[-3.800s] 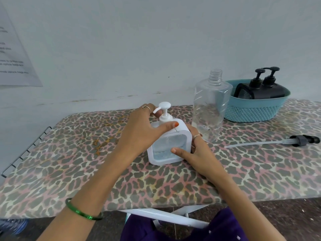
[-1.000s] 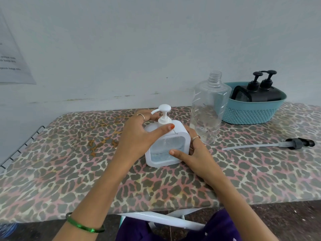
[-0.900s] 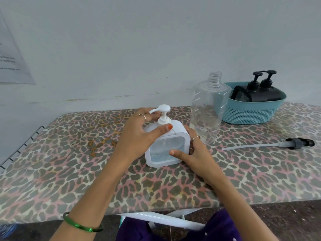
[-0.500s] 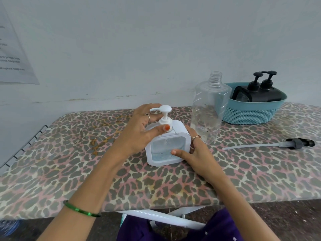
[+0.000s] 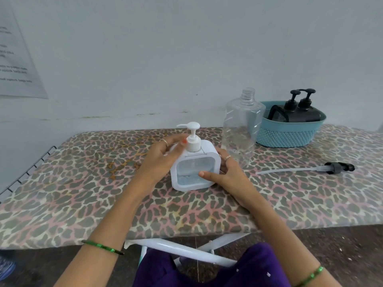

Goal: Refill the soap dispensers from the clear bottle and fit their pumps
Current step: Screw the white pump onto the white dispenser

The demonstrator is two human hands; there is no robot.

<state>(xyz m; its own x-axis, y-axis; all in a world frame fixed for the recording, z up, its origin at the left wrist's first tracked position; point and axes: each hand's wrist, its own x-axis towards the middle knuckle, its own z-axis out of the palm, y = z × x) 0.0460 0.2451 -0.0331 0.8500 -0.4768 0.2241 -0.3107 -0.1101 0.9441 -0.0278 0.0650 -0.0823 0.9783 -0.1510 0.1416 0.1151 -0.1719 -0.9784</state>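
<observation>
A square white soap dispenser (image 5: 192, 168) with a clear window stands upright mid-table, a little liquid at its bottom. Its white pump (image 5: 191, 135) sits on the neck, nozzle pointing left. My left hand (image 5: 160, 157) rests against the dispenser's left shoulder, fingertips at the pump collar. My right hand (image 5: 226, 175) grips the dispenser's right side, thumb on the window. The clear bottle (image 5: 241, 129) stands uncapped just behind and to the right, almost empty.
A teal basket (image 5: 290, 133) at the back right holds two black pump dispensers (image 5: 300, 112). A black pump with a long tube (image 5: 310, 169) lies on the leopard-print table (image 5: 83, 193) to the right. A wire rack edges the table's left end.
My left hand has slid off the dispenser's top toward the left side, fingers now at the pump collar. The pump's nozzle has swung further to the left. The right hand holds as before.
</observation>
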